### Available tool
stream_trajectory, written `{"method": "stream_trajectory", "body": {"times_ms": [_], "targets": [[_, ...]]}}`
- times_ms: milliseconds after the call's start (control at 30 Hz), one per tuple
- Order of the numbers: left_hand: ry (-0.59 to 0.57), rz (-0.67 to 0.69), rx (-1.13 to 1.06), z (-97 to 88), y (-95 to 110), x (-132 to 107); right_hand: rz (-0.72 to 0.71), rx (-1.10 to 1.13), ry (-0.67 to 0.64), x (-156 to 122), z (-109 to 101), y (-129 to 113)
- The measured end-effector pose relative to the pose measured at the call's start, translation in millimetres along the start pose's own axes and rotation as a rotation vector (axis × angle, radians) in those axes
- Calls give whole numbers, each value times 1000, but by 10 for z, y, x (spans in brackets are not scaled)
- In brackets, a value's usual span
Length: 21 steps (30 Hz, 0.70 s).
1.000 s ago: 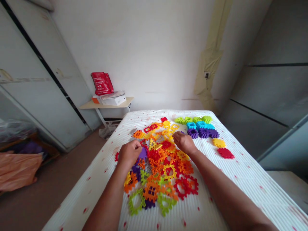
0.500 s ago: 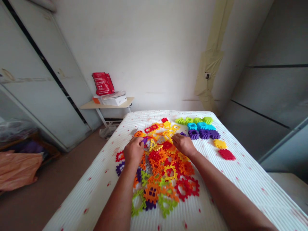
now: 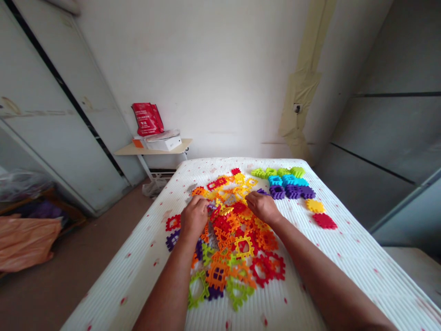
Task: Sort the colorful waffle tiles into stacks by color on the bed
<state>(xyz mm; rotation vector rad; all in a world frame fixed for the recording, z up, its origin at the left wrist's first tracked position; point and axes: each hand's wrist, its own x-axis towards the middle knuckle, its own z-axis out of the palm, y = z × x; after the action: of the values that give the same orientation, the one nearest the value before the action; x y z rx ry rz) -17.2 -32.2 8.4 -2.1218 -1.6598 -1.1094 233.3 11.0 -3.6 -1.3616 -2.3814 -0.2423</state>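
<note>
Plastic waffle-block pieces lie mostly in one mixed heap of red, orange, yellow, green and purple near the middle of a white ribbed mattress flecked with red. Only a small share stands apart: toward the far right corner, lime-green pieces, blue pieces and purple pieces sit in three tidy bands of like colour, with a single yellow piece and a single red piece just below them. The left hand is bent narrowly over the heap's left side, its fingertips at a small grey or purple piece; whether they grip it cannot be told. The right hand curves down on the yellow and orange pieces, also narrow, with nothing clearly held. No pieces lie in any container. Beyond the mattress, a small side table carries a white box with a red bag upright on it; an orange bag lies on the floor at the left.
</note>
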Motion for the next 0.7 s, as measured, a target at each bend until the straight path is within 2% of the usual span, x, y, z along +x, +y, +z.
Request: {"method": "stream_trajectory", "body": {"times_ms": [67, 133, 267, 500, 600, 700], "targets": [[39, 0, -16, 8, -2, 1, 0, 8, 2, -2, 3, 8], [138, 13, -50, 8, -4, 2, 0, 17, 5, -6, 9, 16], [257, 91, -101, 13, 24, -9, 13, 107, 13, 3, 13, 10], [228, 229, -151, 62, 190, -62, -10, 713, 164, 65, -155, -229], [218, 277, -158, 62, 264, -77, -67, 764, 158, 63, -256, -367], [228, 328, -162, 62, 319, -89, -62, 729, 101, 44, -302, -442]]}}
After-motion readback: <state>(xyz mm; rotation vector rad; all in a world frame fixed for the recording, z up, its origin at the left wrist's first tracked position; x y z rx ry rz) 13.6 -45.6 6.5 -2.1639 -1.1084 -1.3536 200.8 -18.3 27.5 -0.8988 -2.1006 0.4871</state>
